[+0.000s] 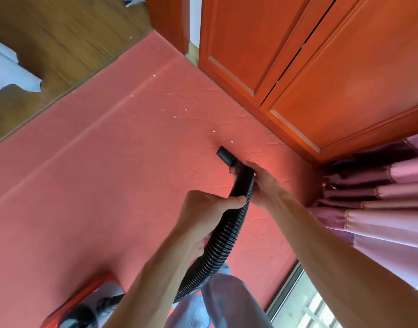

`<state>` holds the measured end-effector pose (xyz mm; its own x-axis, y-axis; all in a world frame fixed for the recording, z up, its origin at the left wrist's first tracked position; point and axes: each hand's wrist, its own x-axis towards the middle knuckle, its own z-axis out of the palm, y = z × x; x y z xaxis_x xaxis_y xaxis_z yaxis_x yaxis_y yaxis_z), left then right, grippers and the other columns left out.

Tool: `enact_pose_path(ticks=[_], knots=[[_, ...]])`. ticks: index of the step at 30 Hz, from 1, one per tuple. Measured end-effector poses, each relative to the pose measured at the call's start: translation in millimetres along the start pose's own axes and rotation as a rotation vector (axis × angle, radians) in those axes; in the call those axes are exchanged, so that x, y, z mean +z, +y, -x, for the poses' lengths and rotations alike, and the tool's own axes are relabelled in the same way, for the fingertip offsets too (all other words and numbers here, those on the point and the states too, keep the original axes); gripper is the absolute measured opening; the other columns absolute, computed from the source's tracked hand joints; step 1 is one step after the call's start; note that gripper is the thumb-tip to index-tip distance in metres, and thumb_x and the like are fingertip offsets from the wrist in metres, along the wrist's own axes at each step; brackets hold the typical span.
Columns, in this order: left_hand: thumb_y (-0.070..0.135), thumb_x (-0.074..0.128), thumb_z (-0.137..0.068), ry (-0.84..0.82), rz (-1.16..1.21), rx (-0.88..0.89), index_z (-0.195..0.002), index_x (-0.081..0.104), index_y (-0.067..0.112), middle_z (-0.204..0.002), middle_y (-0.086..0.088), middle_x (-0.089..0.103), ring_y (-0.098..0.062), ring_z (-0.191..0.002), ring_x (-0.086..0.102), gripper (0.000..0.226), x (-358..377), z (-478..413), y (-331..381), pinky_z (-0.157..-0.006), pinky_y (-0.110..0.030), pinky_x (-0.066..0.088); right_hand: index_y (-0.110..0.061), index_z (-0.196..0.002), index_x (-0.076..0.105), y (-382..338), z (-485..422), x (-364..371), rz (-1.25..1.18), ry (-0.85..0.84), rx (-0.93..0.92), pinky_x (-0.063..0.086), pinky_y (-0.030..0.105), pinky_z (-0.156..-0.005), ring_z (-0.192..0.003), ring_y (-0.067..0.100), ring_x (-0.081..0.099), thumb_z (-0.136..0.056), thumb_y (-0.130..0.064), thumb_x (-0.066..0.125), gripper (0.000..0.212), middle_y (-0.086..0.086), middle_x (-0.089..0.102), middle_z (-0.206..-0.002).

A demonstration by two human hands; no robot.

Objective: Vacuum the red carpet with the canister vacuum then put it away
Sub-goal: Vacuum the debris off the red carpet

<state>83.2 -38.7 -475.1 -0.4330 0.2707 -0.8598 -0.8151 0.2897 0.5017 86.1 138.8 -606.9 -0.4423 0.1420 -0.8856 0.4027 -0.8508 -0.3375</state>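
1. Red carpet (85, 185) covered the floor, and the black nozzle (224, 156) sat low against it, with white scraps (175, 117) scattered just ahead.
2. The right grip (262, 183) was wrapped round the neck behind the nozzle. The left grip (203, 209) was curled round the ribbed hose (222, 240) further back.
3. The canister vacuum (85, 308) stood on the carpet by the person's legs.
4. Vacuuming looked to be mid-way. The next move probably called for sliding the nozzle forward over the scraps, along the wooden cupboard (321, 67).
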Motion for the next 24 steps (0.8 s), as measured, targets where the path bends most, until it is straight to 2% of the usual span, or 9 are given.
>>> enact_pose_path(ticks=[3, 7, 10, 12, 14, 16, 17, 20, 24], knots=[[0.019, 0.088, -0.071, -0.004, 0.044, 0.028, -0.094, 0.07, -0.017, -0.081, -0.029, 0.071, -0.032, -0.064, 0.064, 0.046, -17.6, 39.4, 22.4, -0.058, -0.034, 0.053, 0.005, -0.134, 0.048, -2.7, 34.7, 30.0, 0.049, -0.031, 0.04, 0.054, 0.025, -0.053, -0.064, 0.02, 0.059, -0.089, -0.022, 0.064, 0.055, 0.018, 0.056, -0.104], [0.021, 0.089, -0.069, -0.004, 0.059, 0.054, -0.094, 0.072, -0.014, -0.092, -0.031, 0.073, -0.035, -0.067, 0.069, 0.046, -31.6, 84.9, 47.1, -0.063, -0.037, 0.058, 0.006, -0.139, 0.045, -13.0, 76.6, 61.5, 0.065, -0.083, 0.039, 0.052, 0.03, -0.065, -0.076, 0.02, 0.058, -0.088, -0.017, 0.064, 0.059, 0.017, 0.057, -0.11], [0.021, 0.089, -0.069, -0.023, 0.071, 0.067, -0.095, 0.072, -0.012, -0.09, -0.028, 0.074, -0.034, -0.067, 0.071, 0.045, -28.9, 104.6, 58.8, -0.067, -0.038, 0.059, 0.006, -0.133, 0.047, -31.4, 105.0, 75.7, 0.074, -0.115, 0.041, 0.054, 0.03, -0.063, -0.073, 0.02, 0.058, -0.088, -0.012, 0.064, 0.051, 0.017, 0.056, -0.11], [0.02, 0.089, -0.069, -0.036, 0.086, 0.068, -0.093, 0.074, -0.01, -0.088, -0.026, 0.075, -0.034, -0.066, 0.071, 0.042, -23.4, 108.5, 62.4, -0.066, -0.037, 0.058, 0.003, -0.122, 0.053, -45.7, 115.8, 78.2, 0.106, -0.089, 0.036, 0.052, 0.033, -0.073, -0.076, 0.021, 0.056, -0.087, -0.01, 0.066, 0.04, 0.018, 0.055, -0.101], [0.019, 0.087, -0.07, -0.045, 0.095, 0.048, -0.092, 0.074, -0.01, -0.089, -0.027, 0.075, -0.034, -0.066, 0.071, 0.038, -17.7, 103.8, 59.5, -0.068, -0.039, 0.058, 0.001, -0.117, 0.055, -56.7, 116.1, 76.0, 0.174, -0.031, 0.021, 0.048, 0.034, -0.079, -0.083, 0.023, 0.055, -0.084, -0.009, 0.069, 0.038, 0.018, 0.053, -0.098], [0.018, 0.084, -0.073, -0.05, 0.118, 0.006, -0.094, 0.074, -0.01, -0.093, -0.03, 0.074, -0.036, -0.07, 0.07, 0.037, -11.6, 93.7, 52.6, -0.075, -0.046, 0.059, 0.0, -0.114, 0.056, -63.2, 107.5, 70.9, 0.256, 0.027, 0.02, 0.049, 0.033, -0.076, -0.086, 0.023, 0.053, -0.083, -0.01, 0.071, 0.036, 0.017, 0.052, -0.101], [0.016, 0.082, -0.075, -0.045, 0.141, -0.017, -0.096, 0.073, -0.012, -0.096, -0.032, 0.072, -0.036, -0.071, 0.068, 0.036, -8.0, 85.9, 47.7, -0.073, -0.045, 0.059, -0.001, -0.11, 0.056, -65.1, 101.4, 67.9, 0.286, 0.047, 0.024, 0.049, 0.032, -0.073, -0.082, 0.023, 0.054, -0.084, -0.01, 0.07, 0.031, 0.017, 0.053, -0.098], [0.019, 0.08, -0.08, -0.006, 0.165, -0.052, -0.094, 0.074, -0.012, -0.093, -0.031, 0.073, -0.03, -0.068, 0.064, 0.035, 5.9, 59.4, 32.5, -0.063, -0.031, 0.053, -0.001, -0.103, 0.055, -69.7, 75.4, 55.5, 0.393, 0.127, 0.058, 0.049, 0.031, -0.067, -0.071, 0.021, 0.054, -0.087, -0.009, 0.067, 0.022, 0.013, 0.053, -0.084], [0.022, 0.08, -0.083, -0.005, 0.146, -0.068, -0.094, 0.073, -0.009, -0.08, -0.018, 0.072, -0.022, -0.058, 0.063, 0.033, 32.9, 21.7, 26.0, -0.058, -0.025, 0.051, 0.001, -0.108, 0.052, -86.3, 32.3, 43.4, 0.57, 0.201, 0.092, 0.049, 0.03, -0.062, -0.067, 0.021, 0.054, -0.087, -0.008, 0.066, 0.026, 0.012, 0.054, -0.079]])
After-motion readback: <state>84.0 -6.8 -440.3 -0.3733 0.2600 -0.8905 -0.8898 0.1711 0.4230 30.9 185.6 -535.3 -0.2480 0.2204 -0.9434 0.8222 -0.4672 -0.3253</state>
